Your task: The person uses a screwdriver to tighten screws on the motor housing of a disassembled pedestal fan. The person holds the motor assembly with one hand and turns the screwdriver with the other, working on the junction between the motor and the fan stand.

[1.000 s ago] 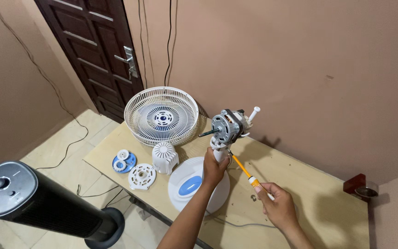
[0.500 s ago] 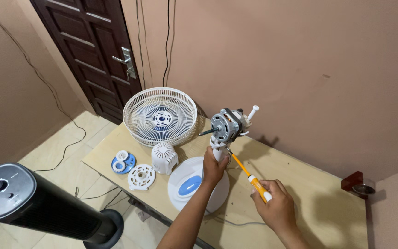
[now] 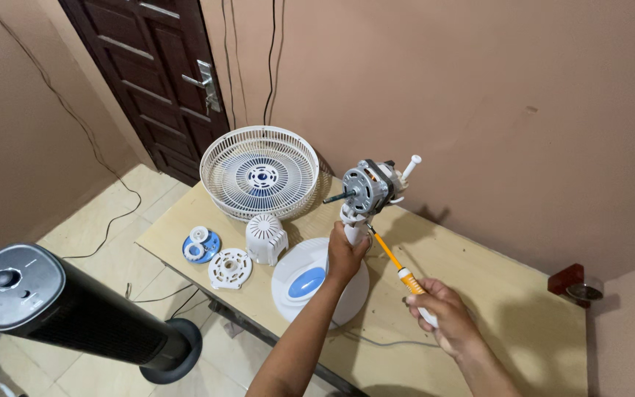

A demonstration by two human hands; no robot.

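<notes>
Not much is different from a moment ago. The left hand (image 3: 345, 255) still holds the white neck of the fan (image 3: 352, 229), with its fingers wrapped tight around it. The right hand (image 3: 444, 317) has come in a little closer, and its fingers are closed around the handle of the screwdriver (image 3: 398, 269). The screwdriver is orange and white. Its thin tip points up and touches the fan just under the motor (image 3: 369, 185).

The motor is bare metal with no cover on it. A short shaft sticks out of its front, toward the door (image 3: 148, 73). A white knob (image 3: 411, 165) pokes up behind it. The neck stands on the round white fan base (image 3: 295, 283), which has a blue oval on it. The base sits near the front edge of the table (image 3: 523, 323).

The white fan grille (image 3: 261, 173) leans behind the other parts, at the far side of the table. In front of it sits the white motor cover (image 3: 266, 239). Beside that lies a flat round white part (image 3: 230, 267). A blue disc (image 3: 201, 245) with small white pieces on it lies close by, to the left. Nothing sits between the hands and the motor.

A black tower fan (image 3: 60, 309) stands on the floor, low and to the left. A thin cord (image 3: 384, 340) runs across the table under the arms. A small red thing (image 3: 567, 279) sits at the far right edge.
</notes>
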